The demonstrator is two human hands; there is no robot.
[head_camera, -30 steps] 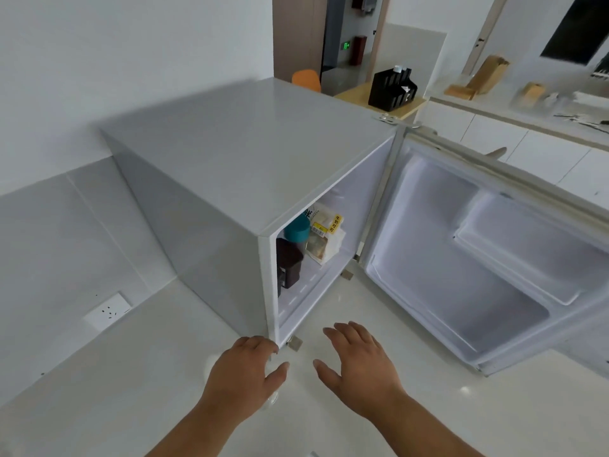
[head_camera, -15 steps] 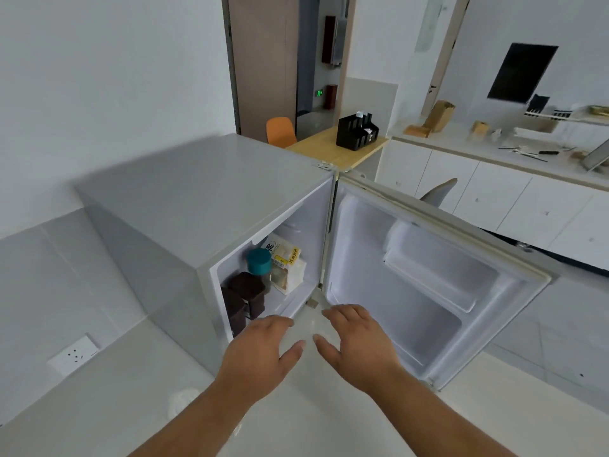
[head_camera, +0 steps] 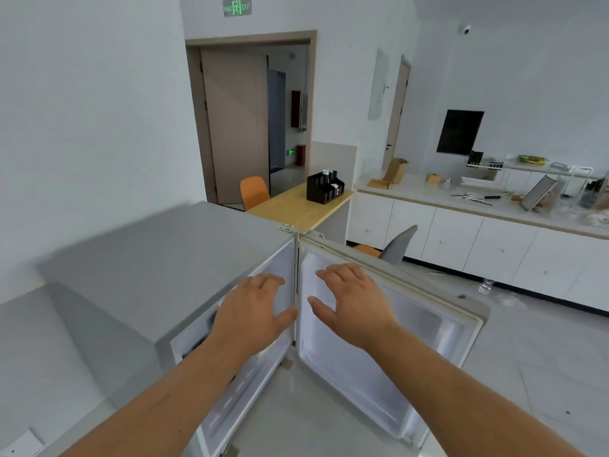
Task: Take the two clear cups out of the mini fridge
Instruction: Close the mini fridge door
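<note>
A grey mini fridge stands on a pale counter, its door swung open to the right. My left hand is raised in front of the fridge opening, fingers spread, holding nothing. My right hand hovers in front of the inside of the door, also spread and holding nothing. My left hand and forearm cover most of the fridge interior, so its contents are hidden. No clear cups are visible.
A wall socket sits low on the left. Behind the fridge are a wooden table with a black organiser, an orange chair, a grey chair back and a white cabinet counter with clutter.
The view has tilted up toward the room. Both hands have risen from the counter to fridge-opening height, and the fridge contents seen earlier are now covered by my left hand.
</note>
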